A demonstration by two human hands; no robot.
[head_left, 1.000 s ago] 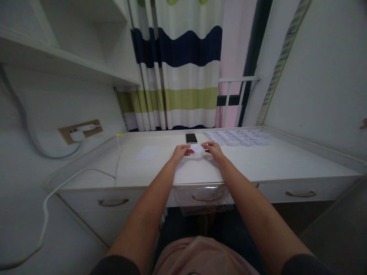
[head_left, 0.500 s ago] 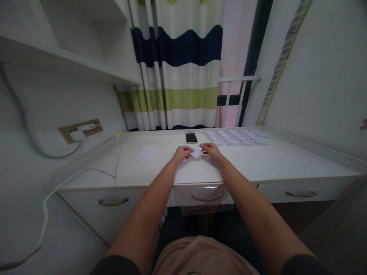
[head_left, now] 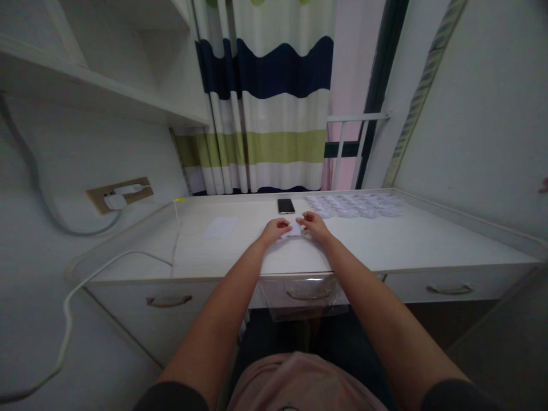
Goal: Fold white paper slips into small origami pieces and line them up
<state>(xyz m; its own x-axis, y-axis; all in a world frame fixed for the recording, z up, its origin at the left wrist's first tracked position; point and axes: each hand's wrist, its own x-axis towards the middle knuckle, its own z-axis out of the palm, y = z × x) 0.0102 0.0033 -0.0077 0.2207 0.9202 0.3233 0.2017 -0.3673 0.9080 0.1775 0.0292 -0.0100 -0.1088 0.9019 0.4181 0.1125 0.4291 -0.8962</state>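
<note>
Between my hands is a small piece of white paper (head_left: 294, 230), low over the white desk (head_left: 240, 257). My left hand (head_left: 274, 229) pinches its left side between thumb and fingers. At its upper right edge, my right hand (head_left: 314, 224) grips it with thumb and forefinger. Whether the paper is folded is too small to make out. Just beyond my hands lies a dark phone (head_left: 286, 206). A flat stack or sheet of white paper (head_left: 221, 227) rests to the left. Rows of small white folded-looking pieces (head_left: 355, 205) lie at the back right.
A clear plastic sheet or bag (head_left: 306, 311) hangs over the front edge at the middle drawer. A white cable (head_left: 132, 253) runs across the desk's left side. Plugs (head_left: 115, 201) sit in a wall socket at left, under a shelf (head_left: 128, 108). A striped curtain (head_left: 282, 114) hangs behind.
The paper has turned and now lies flatter and lower between my hands. My left hand has shifted slightly right, and my right fingers have moved to the paper's upper edge.
</note>
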